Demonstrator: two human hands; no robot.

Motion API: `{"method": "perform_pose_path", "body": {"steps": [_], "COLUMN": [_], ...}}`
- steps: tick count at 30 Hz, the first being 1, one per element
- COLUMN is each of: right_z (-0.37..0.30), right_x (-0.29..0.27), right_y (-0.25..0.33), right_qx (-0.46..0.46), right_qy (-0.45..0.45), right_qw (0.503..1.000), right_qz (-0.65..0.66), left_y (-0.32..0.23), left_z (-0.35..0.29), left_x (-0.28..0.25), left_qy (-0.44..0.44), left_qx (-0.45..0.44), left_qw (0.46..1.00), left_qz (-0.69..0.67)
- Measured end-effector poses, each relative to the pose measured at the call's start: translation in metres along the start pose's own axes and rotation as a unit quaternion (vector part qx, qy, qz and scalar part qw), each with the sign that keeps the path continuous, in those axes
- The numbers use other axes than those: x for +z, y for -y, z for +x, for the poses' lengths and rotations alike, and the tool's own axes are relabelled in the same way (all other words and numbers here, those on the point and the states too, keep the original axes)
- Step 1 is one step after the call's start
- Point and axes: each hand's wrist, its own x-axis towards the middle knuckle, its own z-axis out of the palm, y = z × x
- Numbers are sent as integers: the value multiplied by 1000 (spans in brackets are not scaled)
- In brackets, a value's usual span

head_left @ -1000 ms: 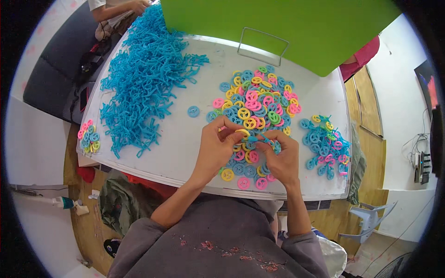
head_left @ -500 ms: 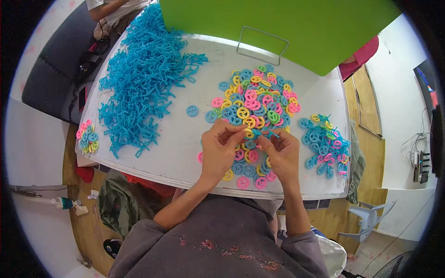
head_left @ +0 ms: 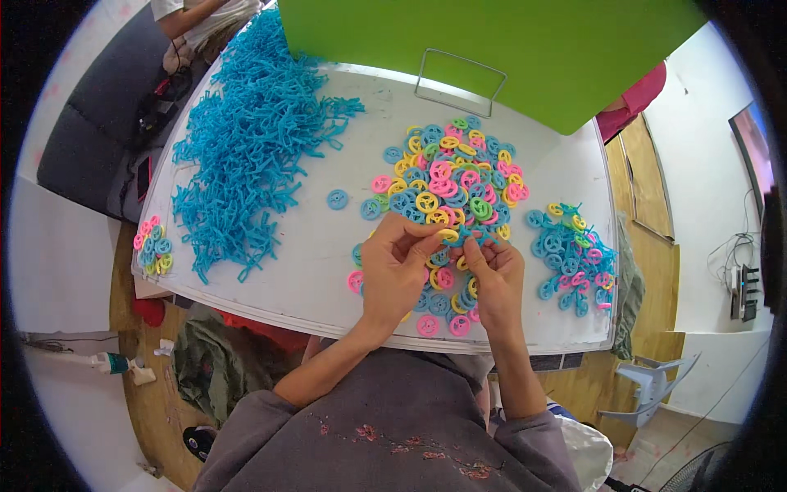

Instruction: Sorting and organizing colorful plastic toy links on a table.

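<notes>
Between my fingertips, over the middle of the table, are a small yellow plastic wheel [head_left: 448, 235] and a blue plastic piece [head_left: 484, 237]. My left hand [head_left: 396, 269] pinches the yellow wheel between thumb and fingers. Close beside it, my right hand [head_left: 498, 277] grips the blue piece, partly hidden by the fingers. Whether the two parts are joined I cannot tell. Under and beyond both hands spreads a pile of small spoked wheels [head_left: 440, 171] in yellow, pink, blue and green.
A large heap of blue plastic pieces [head_left: 238, 156] covers the table's left side. Blue pieces with wheels on them [head_left: 566, 254] lie at the right. A small wheel cluster [head_left: 153, 246] sits at the left edge. A green board [head_left: 492, 57] stands at the back; another person's arm [head_left: 193, 16] shows far left.
The yellow wheel has tilted flatter in my left fingers. My right hand has shifted slightly, its thumb pressing closer against the blue piece. The whole view has moved a little.
</notes>
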Motion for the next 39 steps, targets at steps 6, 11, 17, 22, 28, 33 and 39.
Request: {"method": "perform_pose_path", "body": {"steps": [6, 11, 17, 22, 28, 33, 39], "right_z": [-6, -3, -2, -8, 20, 41, 58], "right_x": [4, -3, -9, -10, -113, -181, -196], "right_y": [-1, 1, -1, 2, 35, 72, 58], "right_qx": [-64, -179, -262, -208, -180, -101, -88], "right_qy": [-46, -31, 4, 7, -112, -155, -193], "right_qw": [993, 963, 932, 954, 890, 860, 815], "right_qz": [-85, -201, -251, -217, -404, -475, -539], "left_y": [6, 3, 9, 5, -19, -28, 4], "left_z": [4, 6, -5, -4, 38, 110, 157], "left_x": [-6, -10, -12, -13, -58, -132, -123], "left_qy": [25, 75, 89, 97, -13, 6, 56], "left_qx": [-15, -18, -22, -37, 134, 278, 289], "left_qw": [999, 996, 996, 992, 921, 728, 616], "left_qz": [34, -39, -10, 71, 366, 627, 731]}}
